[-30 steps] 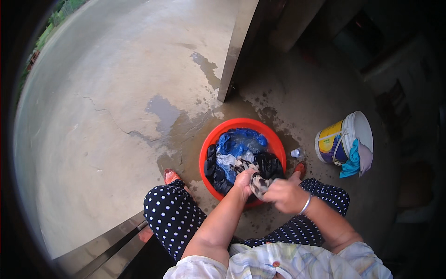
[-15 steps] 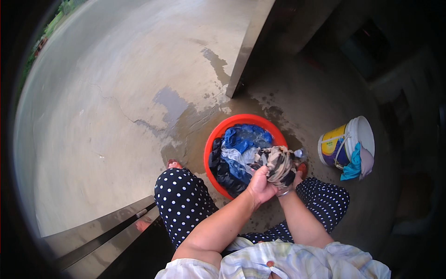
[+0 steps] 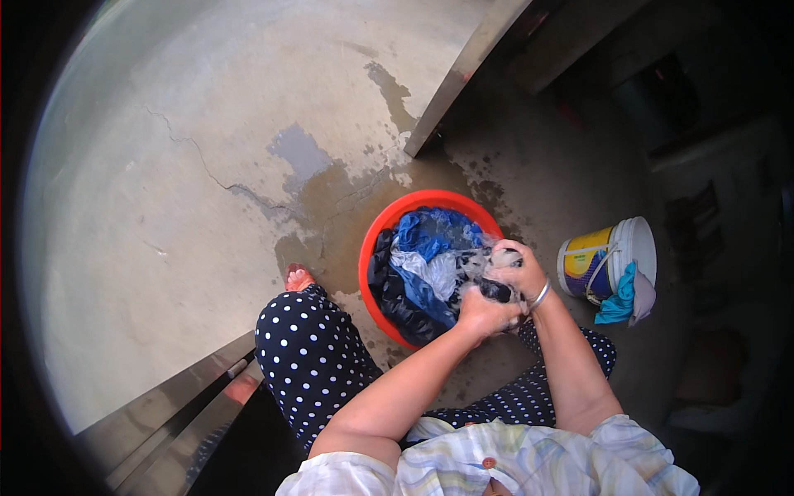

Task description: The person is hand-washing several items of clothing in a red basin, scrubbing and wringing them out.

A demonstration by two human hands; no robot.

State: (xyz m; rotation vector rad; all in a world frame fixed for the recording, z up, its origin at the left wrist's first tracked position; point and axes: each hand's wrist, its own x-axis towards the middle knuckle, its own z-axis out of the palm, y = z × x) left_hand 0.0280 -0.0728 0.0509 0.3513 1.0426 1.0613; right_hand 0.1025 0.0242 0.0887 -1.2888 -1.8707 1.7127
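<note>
Currently both hands are clenched on a wet dark garment (image 3: pixel 496 289) at the right rim of the red basin (image 3: pixel 372 248): left hand (image 3: pixel 484 310) fisted on the near part, right hand (image 3: pixel 517 269) bunching the far part. Soaked cloth likely heavy, limp and slippery, so best gripped in thick bunched folds. Open concrete (image 3: pixel 165 207) lies left and far; a bucket (image 3: pixel 608 260) crowds the right, with a metal edge (image 3: pixel 463 74) beyond.

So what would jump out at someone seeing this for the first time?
Probably the bright red basin at the centre, heaped with blue, white and dark wet clothes. At its right edge the left hand and right hand clutch a dark, soapy garment. Further right, a white and yellow bucket lies tipped on the wet concrete floor.
</note>
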